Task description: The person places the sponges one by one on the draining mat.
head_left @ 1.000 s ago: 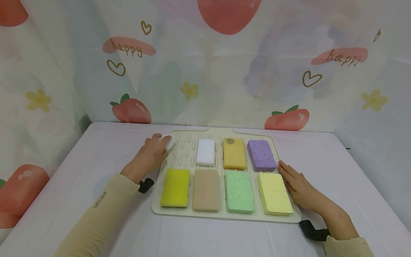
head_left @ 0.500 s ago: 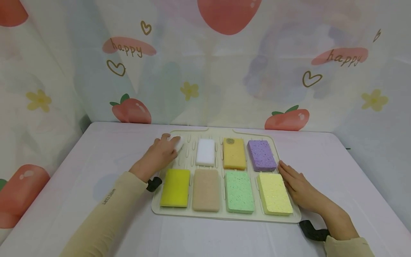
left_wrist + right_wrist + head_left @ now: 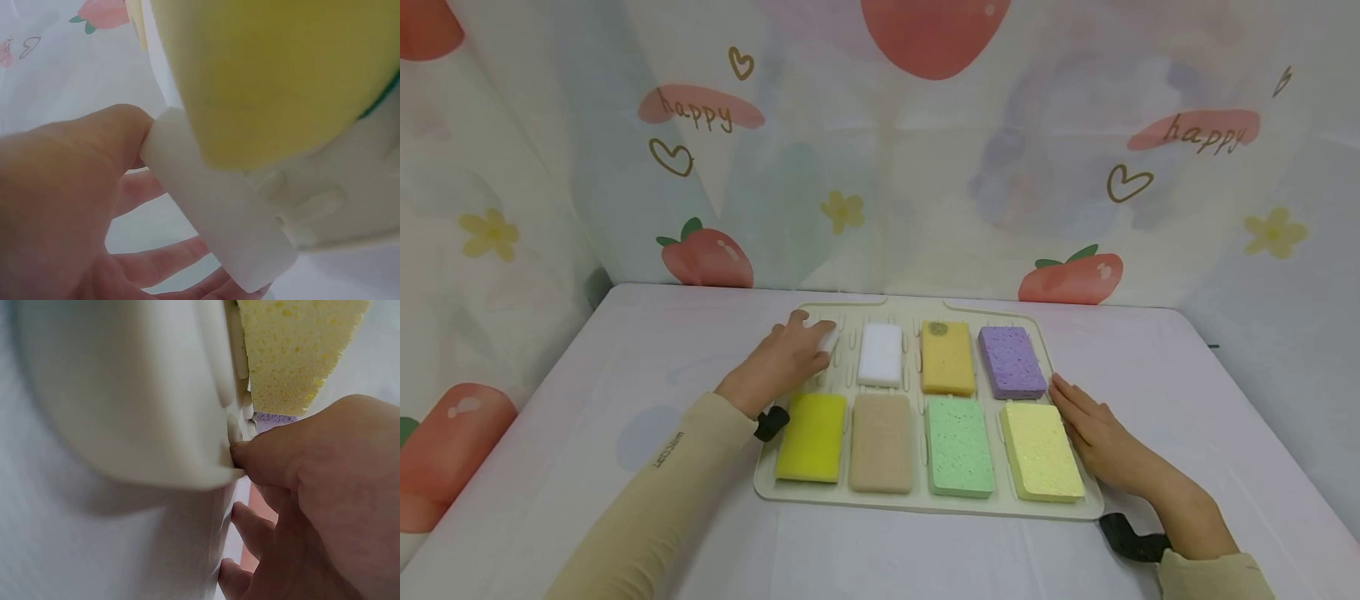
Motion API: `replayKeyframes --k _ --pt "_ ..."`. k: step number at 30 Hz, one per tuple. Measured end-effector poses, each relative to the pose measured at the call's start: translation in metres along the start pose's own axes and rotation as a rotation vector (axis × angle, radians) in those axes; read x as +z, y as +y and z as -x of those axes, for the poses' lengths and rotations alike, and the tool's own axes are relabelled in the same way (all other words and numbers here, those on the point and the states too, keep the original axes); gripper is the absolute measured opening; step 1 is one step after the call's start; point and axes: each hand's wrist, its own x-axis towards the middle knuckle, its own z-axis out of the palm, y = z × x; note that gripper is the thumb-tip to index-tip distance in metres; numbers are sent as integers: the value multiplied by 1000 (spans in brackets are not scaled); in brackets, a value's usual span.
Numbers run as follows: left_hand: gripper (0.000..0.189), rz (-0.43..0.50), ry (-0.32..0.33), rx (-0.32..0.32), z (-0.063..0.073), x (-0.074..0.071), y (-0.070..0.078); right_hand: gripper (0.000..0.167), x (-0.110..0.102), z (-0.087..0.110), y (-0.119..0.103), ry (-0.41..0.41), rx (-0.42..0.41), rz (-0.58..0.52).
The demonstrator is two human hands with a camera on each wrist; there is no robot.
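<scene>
At the back left corner of the cream ridged tray (image 3: 925,505), my left hand (image 3: 784,360) pinches a white sponge block (image 3: 219,206) between thumb and fingers. The left wrist view shows its lower end close to the tray's ridges; from the head it is mostly hidden by the fingers. My right hand (image 3: 1097,437) lies along the tray's right edge with fingers extended. In the right wrist view its thumb (image 3: 262,453) touches the rim, beside a pale yellow sponge (image 3: 1041,454). A bright yellow sponge (image 3: 811,437) sits just in front of the left wrist.
More sponges lie on the tray: a white one (image 3: 880,356), a golden one (image 3: 947,358), a purple one (image 3: 1012,362), a tan one (image 3: 882,443) and a green one (image 3: 958,447). The tray rests on a white-covered table (image 3: 820,558) against a printed cloth backdrop (image 3: 910,192).
My left hand has moved right with the white sponge, from the tray's left edge to over its back left corner. The right hand and the tray stay where they were.
</scene>
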Motion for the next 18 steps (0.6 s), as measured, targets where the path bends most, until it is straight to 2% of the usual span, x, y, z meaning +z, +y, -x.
replayKeyframes --k 2,7,10,14,18 --pt "40 -8 -5 9 -1 -2 1 53 0 0 1 1 -1 -1" --pt "43 11 -73 -41 -5 -9 2 53 0 0 1 -1 -3 -6" --pt "43 6 -75 -49 -6 -12 1 53 -1 0 1 -3 -6 -7" --pt "45 6 -88 -57 -7 -14 2 53 -1 -1 0 -2 -5 -2" --pt "47 43 -134 -67 -11 -13 6 53 -1 0 0 -1 -3 -3"
